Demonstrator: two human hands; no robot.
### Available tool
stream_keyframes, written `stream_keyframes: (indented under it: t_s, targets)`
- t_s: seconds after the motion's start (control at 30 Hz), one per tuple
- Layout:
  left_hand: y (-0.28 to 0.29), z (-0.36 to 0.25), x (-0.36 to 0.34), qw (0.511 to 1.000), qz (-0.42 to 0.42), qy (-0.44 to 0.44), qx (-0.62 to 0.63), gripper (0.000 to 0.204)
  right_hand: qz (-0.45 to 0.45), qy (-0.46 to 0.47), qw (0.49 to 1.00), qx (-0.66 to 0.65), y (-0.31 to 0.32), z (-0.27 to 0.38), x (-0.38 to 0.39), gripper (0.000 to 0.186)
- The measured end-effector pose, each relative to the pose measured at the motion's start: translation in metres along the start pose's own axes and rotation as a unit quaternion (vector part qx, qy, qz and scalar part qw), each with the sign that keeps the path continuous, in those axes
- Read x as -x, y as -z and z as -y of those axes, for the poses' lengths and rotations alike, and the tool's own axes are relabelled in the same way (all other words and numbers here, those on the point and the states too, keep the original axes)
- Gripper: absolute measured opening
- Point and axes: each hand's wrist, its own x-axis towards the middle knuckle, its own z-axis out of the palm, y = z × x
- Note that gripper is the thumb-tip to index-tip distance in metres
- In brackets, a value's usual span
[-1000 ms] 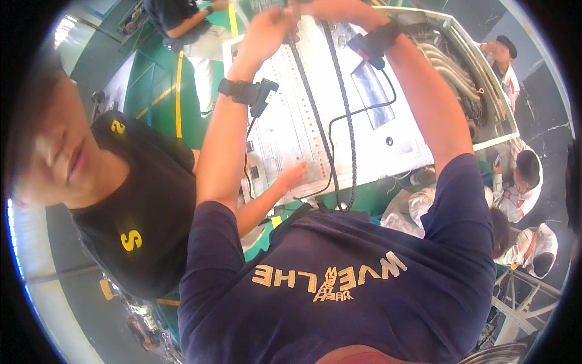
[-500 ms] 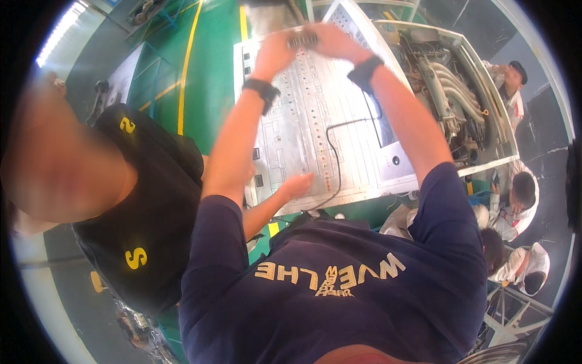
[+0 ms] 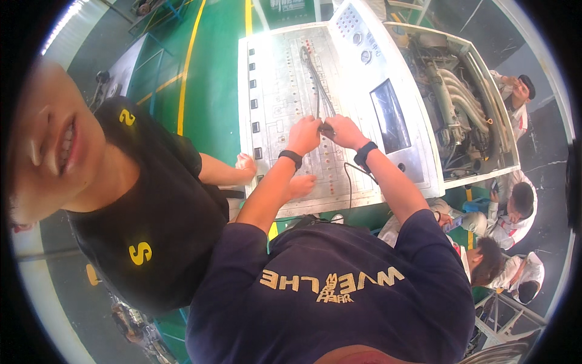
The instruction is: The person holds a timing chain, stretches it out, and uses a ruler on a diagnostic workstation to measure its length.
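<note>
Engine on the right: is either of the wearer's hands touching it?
No, the left hand and right hand hold a dark cord over the pale panel, left of the engine.

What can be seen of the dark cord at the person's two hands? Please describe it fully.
The dark cord is grey-black, thin and flexible-looking; its exact material is unclear. It is doubled: two strands run close together at the far end and spread apart toward the person. It stretches over the white panel; whether it touches is unclear. The left hand and right hand grip its near end, hiding part.
</note>
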Motion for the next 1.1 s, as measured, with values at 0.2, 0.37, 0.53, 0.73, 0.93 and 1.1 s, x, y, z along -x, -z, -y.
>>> stream_keyframes:
  t_s: [0.2,0.37,0.53,0.73,0.93,1.1]
  targets:
    - [-0.013,-0.008,0.032,0.999,0.034,-0.003,-0.025,0.017,0.023,-0.006,1.000,-0.018,-0.006,0.023,0.031,0.013]
    - [-0.013,-0.018,0.043,1.000,0.007,-0.011,-0.011,0.018,0.012,-0.023,1.000,0.001,-0.025,0.023,0.047,0.012]
    - [-0.001,-0.027,0.037,0.999,0.040,-0.013,-0.026,0.025,-0.046,0.000,0.999,-0.013,-0.022,0.025,0.055,0.016]
    - [0.003,-0.032,0.054,0.998,-0.010,-0.041,0.043,0.019,0.014,0.014,0.999,-0.049,-0.016,0.038,0.064,0.018]
    - [0.013,-0.040,0.058,0.993,0.056,-0.054,0.091,0.012,-0.021,-0.021,0.998,-0.046,-0.009,0.061,0.079,0.017]
    - [0.095,-0.083,0.033,0.963,-0.085,-0.184,0.180,0.020,-0.108,0.018,0.993,-0.044,0.083,0.119,0.065,0.019]
